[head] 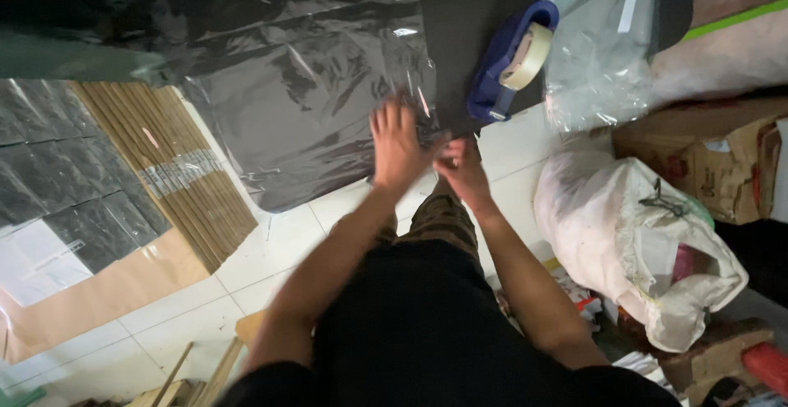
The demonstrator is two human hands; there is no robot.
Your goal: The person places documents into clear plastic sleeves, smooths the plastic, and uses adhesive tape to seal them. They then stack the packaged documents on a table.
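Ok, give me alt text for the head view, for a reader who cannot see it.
Seen from above, a person's left hand and right hand meet at the corner of a clear plastic bag holding a dark sheet on a white tiled floor. A blue tape dispenser lies just beyond.

A single head-worn camera looks steeply down past the wearer's torso and forearms to the tiled floor (205,292). It faces forward, toward the blue tape dispenser (510,61) near the top edge of the frame. Range is arm's length. No second view exists to overlap.
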